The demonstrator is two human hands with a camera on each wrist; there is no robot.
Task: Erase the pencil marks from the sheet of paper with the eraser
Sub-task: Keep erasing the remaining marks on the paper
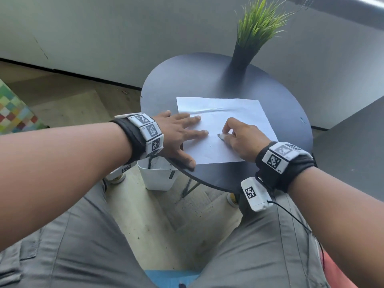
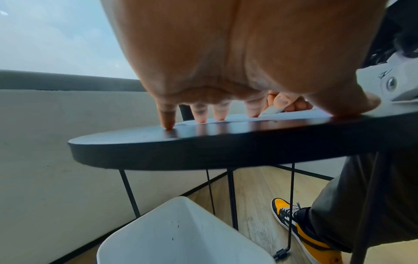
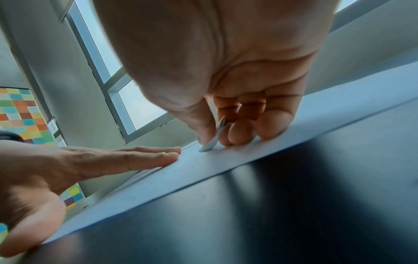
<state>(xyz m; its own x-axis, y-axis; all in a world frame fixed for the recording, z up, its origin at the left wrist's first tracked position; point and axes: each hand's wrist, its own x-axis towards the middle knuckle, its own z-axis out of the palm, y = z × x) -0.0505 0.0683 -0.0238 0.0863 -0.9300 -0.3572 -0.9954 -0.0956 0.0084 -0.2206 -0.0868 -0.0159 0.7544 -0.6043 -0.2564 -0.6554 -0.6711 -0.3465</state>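
- On the round black matte table top [image 1: 207,80] before my knees lies 1 white rectangular sheet of paper [image 1: 239,113], flat but for 1 raised crease running across its far part.
- At the far edge of the table stands 1 dark tapered vase of stiff green grass [image 1: 259,26], well apart from the sheet and touching nothing else.
- Under the table's near left edge sits 1 white plastic bin with smooth walls [image 2: 181,232], partly hidden by my left wrist in the head view; thin black metal legs [image 2: 233,196] run down beside it to a pale wood-grain floor.
- My left hand [image 1: 178,132] lies flat with its fingers straight and spread: 3 of them press the sheet's left part, the little finger touches bare table just beside the paper, and the thumb rests on the table's near rim.
- My right hand [image 1: 243,138] has its fingers curled and pinches 1 small flat pale eraser [image 3: 213,137] between thumb and forefinger, with its lower tip touching the sheet near the middle.
- My right knuckles cover the paper behind the eraser, so I cannot tell what is marked there.
- A few faint short pencil marks [image 1: 211,146] show on the near part of the sheet; they are too faint to count.
- Each wrist wears 1 black band with white square-patterned blocks [image 1: 278,156].
- To the far left there is 1 panel of small coloured squares [image 1: 12,113].
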